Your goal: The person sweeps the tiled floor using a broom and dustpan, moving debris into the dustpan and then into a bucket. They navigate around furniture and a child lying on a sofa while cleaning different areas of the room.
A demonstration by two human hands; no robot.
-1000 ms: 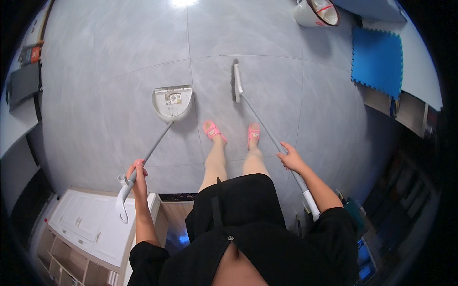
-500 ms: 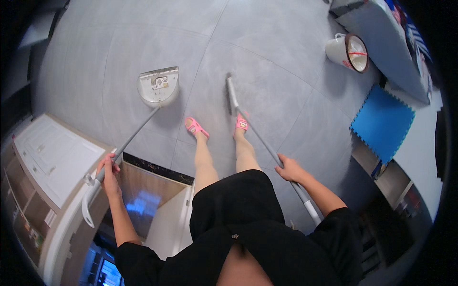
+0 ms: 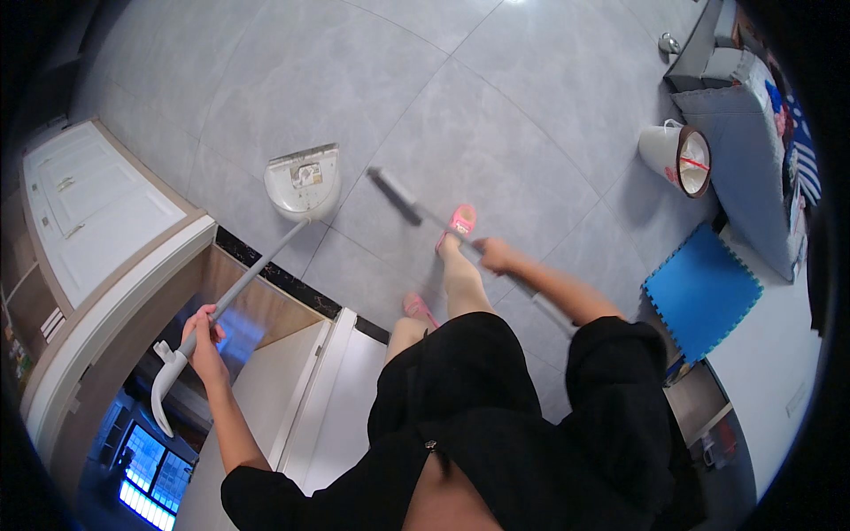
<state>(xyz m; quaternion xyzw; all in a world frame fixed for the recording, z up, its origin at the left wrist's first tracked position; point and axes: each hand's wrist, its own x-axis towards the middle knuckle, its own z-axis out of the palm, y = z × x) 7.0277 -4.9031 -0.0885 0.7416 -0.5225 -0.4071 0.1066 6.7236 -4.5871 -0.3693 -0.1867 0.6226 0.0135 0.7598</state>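
Note:
My left hand (image 3: 204, 336) is wrapped round the grey pole of a long-handled dustpan (image 3: 304, 183), just below its curved white grip. The dustpan's white scoop is at the floor ahead on the left, with dark bits and a label on it. My right hand (image 3: 498, 256) grips the grey handle of a broom (image 3: 394, 188), whose narrow head with dark bristles is to the right of the scoop, apart from it. The handle slants back under my right forearm and looks slightly blurred.
Grey floor tiles (image 3: 496, 124) spread ahead. A white bin (image 3: 660, 152) with a brown rim stands at right beside a grey-blue sofa (image 3: 753, 150). Nearer lies a blue foam mat (image 3: 704, 288). At left are a white cabinet (image 3: 102, 208) and a doorway with a white door (image 3: 266, 389).
The broom head has swung left, closer to the dustpan, and my right hand has moved left and forward. One pink slipper has stepped ahead. The room's view has turned and shifted.

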